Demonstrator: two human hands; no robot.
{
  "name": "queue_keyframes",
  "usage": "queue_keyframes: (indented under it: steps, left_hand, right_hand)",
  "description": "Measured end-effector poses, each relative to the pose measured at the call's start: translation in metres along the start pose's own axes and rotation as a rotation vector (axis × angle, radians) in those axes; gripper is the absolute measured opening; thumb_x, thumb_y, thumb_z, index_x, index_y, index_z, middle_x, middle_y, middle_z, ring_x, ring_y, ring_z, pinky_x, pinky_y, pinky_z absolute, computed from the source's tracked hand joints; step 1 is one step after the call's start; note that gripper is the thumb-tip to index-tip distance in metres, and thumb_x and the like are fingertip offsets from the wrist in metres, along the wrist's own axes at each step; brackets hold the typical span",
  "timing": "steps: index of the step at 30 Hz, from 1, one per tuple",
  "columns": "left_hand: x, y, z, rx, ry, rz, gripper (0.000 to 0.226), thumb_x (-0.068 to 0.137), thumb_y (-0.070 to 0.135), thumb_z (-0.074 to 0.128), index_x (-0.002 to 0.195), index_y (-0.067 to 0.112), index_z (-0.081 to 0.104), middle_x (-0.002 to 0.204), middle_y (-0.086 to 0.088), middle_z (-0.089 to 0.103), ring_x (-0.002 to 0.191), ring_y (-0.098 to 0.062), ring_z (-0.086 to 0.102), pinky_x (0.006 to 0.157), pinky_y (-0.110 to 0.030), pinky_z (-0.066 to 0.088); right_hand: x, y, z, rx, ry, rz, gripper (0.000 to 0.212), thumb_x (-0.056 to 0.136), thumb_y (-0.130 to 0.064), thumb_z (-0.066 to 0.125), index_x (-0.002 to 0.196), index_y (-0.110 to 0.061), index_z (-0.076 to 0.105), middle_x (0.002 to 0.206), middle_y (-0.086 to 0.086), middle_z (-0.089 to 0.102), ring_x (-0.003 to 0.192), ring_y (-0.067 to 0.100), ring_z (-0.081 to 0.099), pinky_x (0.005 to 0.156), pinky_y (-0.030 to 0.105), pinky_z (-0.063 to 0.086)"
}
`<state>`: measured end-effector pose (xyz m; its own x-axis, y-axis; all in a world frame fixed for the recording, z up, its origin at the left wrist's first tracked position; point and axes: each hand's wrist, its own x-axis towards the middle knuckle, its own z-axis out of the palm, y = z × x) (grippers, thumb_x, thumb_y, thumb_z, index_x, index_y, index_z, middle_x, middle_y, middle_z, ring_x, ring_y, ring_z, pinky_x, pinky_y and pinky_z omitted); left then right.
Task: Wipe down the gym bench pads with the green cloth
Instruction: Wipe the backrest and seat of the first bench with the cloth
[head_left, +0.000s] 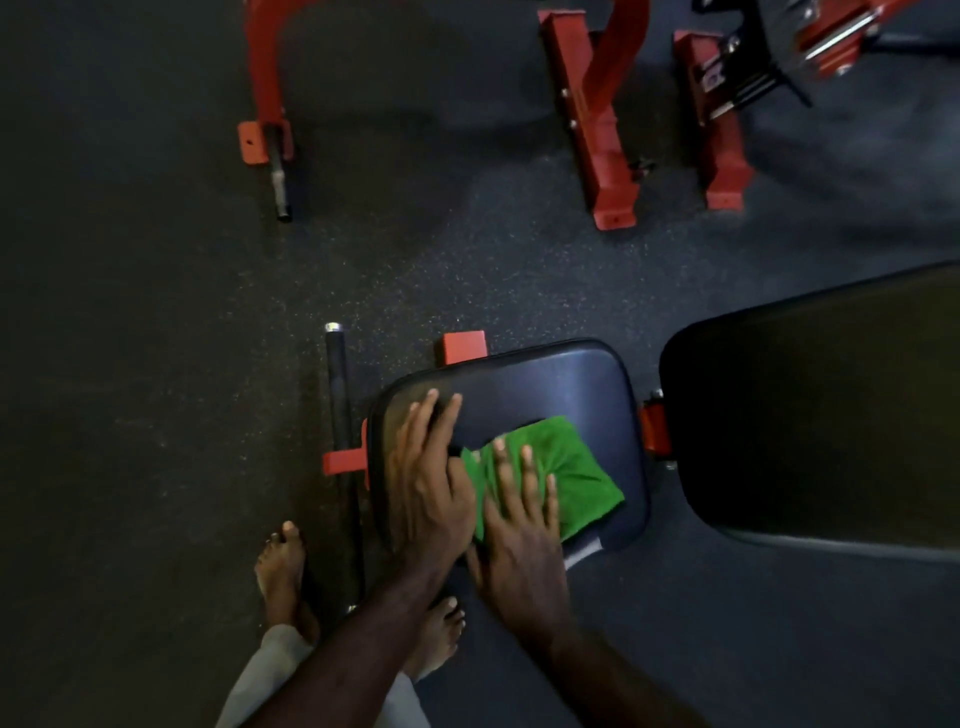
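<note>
Seen from above, a crumpled green cloth (550, 475) lay on the small dark padded seat (566, 384) of a red-framed gym bench. The right hand (519, 535) pressed it flat, fingers straight, gripping nothing; the left hand (426, 478) rested open on the seat just beside it. Wiping looked underway on one of two pads; the larger dark back pad (821, 415) seemingly remained. One cloth, two hands, two bare feet.

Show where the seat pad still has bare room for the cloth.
Bare: the seat pad strip beyond the cloth, toward the red bracket, and the back pad. Crowded: the near-left, under the left hand and right hand.
</note>
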<state>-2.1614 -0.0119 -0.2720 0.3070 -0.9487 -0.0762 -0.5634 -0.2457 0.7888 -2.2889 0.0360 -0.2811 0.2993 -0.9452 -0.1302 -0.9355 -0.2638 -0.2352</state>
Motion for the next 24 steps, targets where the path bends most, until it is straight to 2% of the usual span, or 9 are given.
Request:
queue_keyframes:
  steps: [3,7,10,12,14,16,17,22,24]
  left_hand:
    - [0.001,0.004,0.010,0.018,-0.077,0.062,0.050,0.094,0.037,0.051,0.139,0.021,0.065,0.156,-0.001,0.050,0.149,-0.023,0.038,0.120,-0.045,0.035]
    - [-0.001,0.012,0.018,0.076,-0.211,0.166,0.052,0.097,0.049,0.049,0.140,0.023,0.064,0.159,0.002,0.047,0.151,-0.020,0.034,0.123,-0.039,0.029]
    - [-0.004,0.014,0.023,0.091,-0.240,0.196,0.050,0.099,0.047,0.047,0.140,0.024,0.065,0.159,0.001,0.047,0.151,-0.021,0.035,0.122,-0.045,0.032]
    - [-0.007,0.014,0.023,0.096,-0.266,0.195,0.052,0.100,0.049,0.044,0.141,0.025,0.063,0.160,0.002,0.046,0.153,-0.020,0.033,0.123,-0.045,0.029]
    - [-0.007,0.011,0.019,0.103,-0.289,0.209,0.052,0.101,0.049,0.043,0.144,0.025,0.060,0.161,0.003,0.043,0.153,-0.019,0.031,0.124,-0.042,0.028]
    - [-0.006,0.006,0.012,0.126,-0.306,0.223,0.053,0.102,0.050,0.043,0.145,0.025,0.059,0.162,0.003,0.042,0.154,-0.018,0.029,0.124,-0.039,0.027]
    - [-0.005,0.005,0.010,0.132,-0.316,0.229,0.053,0.102,0.050,0.042,0.146,0.024,0.059,0.163,0.003,0.041,0.154,-0.018,0.029,0.124,-0.038,0.027]
    - [-0.007,0.005,0.001,0.111,-0.379,0.215,0.057,0.102,0.053,0.039,0.149,0.026,0.055,0.163,0.005,0.039,0.155,-0.015,0.025,0.125,-0.037,0.025]
    - [-0.009,0.004,-0.003,0.108,-0.397,0.198,0.059,0.101,0.055,0.039,0.149,0.025,0.054,0.163,0.005,0.040,0.154,-0.015,0.026,0.125,-0.037,0.025]
  right_hand:
    - [-0.011,0.036,-0.006,-0.062,-0.018,-0.108,0.085,0.088,-0.050,0.056,0.164,-0.026,0.026,0.174,0.001,0.013,0.160,0.028,0.010,0.122,0.057,0.023]
    - [-0.013,0.025,-0.005,0.077,0.051,0.528,0.087,0.087,-0.051,0.048,0.166,-0.024,0.020,0.173,0.011,0.014,0.159,0.038,0.007,0.123,0.065,0.019]
    - [-0.034,0.004,0.007,-0.001,0.019,0.225,0.094,0.088,-0.051,0.050,0.166,-0.024,0.005,0.172,0.016,0.011,0.157,0.043,0.010,0.120,0.068,0.017]
    - [-0.040,0.031,0.005,-0.089,-0.023,0.092,0.095,0.085,-0.053,0.053,0.167,-0.026,0.012,0.172,0.010,0.011,0.156,0.042,0.016,0.117,0.070,0.027]
    - [-0.037,0.050,0.002,-0.034,-0.008,0.370,0.088,0.085,-0.054,0.047,0.165,-0.028,0.021,0.172,0.011,0.016,0.155,0.044,0.019,0.115,0.074,0.028]
    - [-0.026,0.040,0.000,0.138,0.049,0.813,0.077,0.096,-0.056,0.038,0.164,-0.027,0.018,0.171,0.016,0.019,0.154,0.050,0.019,0.112,0.078,0.029]
    - [-0.020,0.027,-0.001,0.160,0.073,0.886,0.075,0.099,-0.056,0.036,0.163,-0.025,0.014,0.170,0.020,0.020,0.152,0.053,0.020,0.108,0.080,0.031]
    - [-0.047,0.007,0.003,-0.013,-0.057,0.439,0.080,0.088,-0.049,0.043,0.163,-0.025,0.026,0.169,0.020,0.022,0.153,0.053,0.019,0.109,0.075,0.028]
    - [-0.048,0.013,-0.001,0.089,-0.007,0.628,0.083,0.081,-0.038,0.053,0.161,-0.022,0.034,0.167,0.019,0.028,0.152,0.052,0.023,0.113,0.071,0.032]
